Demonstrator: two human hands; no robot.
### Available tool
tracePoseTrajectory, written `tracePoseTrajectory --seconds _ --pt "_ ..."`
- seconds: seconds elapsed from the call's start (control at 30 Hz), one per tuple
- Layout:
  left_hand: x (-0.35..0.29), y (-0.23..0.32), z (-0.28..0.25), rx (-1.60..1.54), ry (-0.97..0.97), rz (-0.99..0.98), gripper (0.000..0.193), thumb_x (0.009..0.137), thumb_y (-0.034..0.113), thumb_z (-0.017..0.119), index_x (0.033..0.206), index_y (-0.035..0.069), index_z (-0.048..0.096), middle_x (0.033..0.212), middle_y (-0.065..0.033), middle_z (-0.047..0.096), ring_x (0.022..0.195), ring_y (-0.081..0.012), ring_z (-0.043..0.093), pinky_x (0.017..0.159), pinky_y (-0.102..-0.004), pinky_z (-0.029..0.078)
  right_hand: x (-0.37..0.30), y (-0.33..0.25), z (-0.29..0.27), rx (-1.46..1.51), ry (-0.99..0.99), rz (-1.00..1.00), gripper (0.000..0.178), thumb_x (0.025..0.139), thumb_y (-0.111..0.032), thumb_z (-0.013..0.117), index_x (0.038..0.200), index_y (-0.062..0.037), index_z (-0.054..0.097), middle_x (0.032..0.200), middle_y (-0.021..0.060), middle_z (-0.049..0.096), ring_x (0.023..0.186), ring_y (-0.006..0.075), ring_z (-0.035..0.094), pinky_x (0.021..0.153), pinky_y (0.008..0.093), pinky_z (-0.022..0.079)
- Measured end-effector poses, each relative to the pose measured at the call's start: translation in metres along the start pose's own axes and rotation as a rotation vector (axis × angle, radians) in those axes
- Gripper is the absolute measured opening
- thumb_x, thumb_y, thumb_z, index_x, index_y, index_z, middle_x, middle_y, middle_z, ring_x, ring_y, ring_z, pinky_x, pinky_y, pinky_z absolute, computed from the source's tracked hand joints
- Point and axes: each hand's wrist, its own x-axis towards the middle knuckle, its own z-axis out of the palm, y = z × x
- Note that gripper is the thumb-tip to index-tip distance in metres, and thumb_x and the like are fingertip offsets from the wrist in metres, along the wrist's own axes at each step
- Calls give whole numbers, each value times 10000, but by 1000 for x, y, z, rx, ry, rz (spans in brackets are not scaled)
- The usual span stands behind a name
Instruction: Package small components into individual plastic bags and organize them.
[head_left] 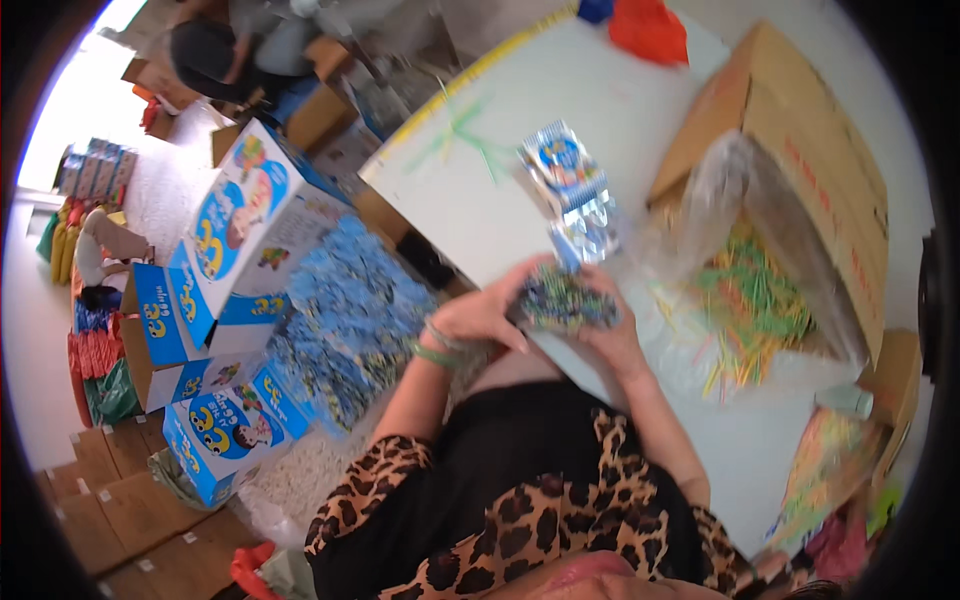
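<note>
Cupping a dark, speckled bundle (566,300) between two bare hands at the near edge of a pale table (640,130), a person in leopard print works beside stacked goods. At far left rise blue-and-white printed cartons (235,215), then a heap of blue packets (345,300) beside the table. The left hand (485,312) curves loosely around the bundle's left end, thumb set well apart from the fingers; the right hand (615,330) wraps the other end, its fingers more closely bent. Just beyond the bundle lie silver-and-blue pouches (566,170), and to the right a cardboard box (810,170) tips its lined mouth toward a spill of coloured strips (750,300).

The likeliest mishap is a dropped or scattered bundle — the left grip looks slack, and the load appears to be many small pieces. Strips near the box mouth could also slide farther if the liner (735,180) were knocked.

By count: one bundle, two hands, one table, one lined box, at least three printed cartons and seemingly two pouches, though glare blurs the nearer — the blue packets and strips are too many to number.
</note>
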Motion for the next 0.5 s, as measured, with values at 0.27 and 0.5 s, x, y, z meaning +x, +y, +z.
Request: tracePoseTrajectory --seconds 0.27,0.5 --pt "6 -18 32 -21 105 218 973 595 29 854 1411 31 324 1312 -51 481 1226 -145 435 1061 -304 349 -13 -6 6 77 -62 33 825 601 -101 805 1326 -33 417 1247 94 530 1160 209 519 1009 331 407" --pt "16 -26 25 247 25 303 985 560 72 886 1388 22 354 1296 -59 482 1223 -157 437 1072 -310 341 -23 -15 7 21 -37 -27 852 595 -64 822 1331 -28 395 1257 78 528 1149 186 530 1006 324 414"
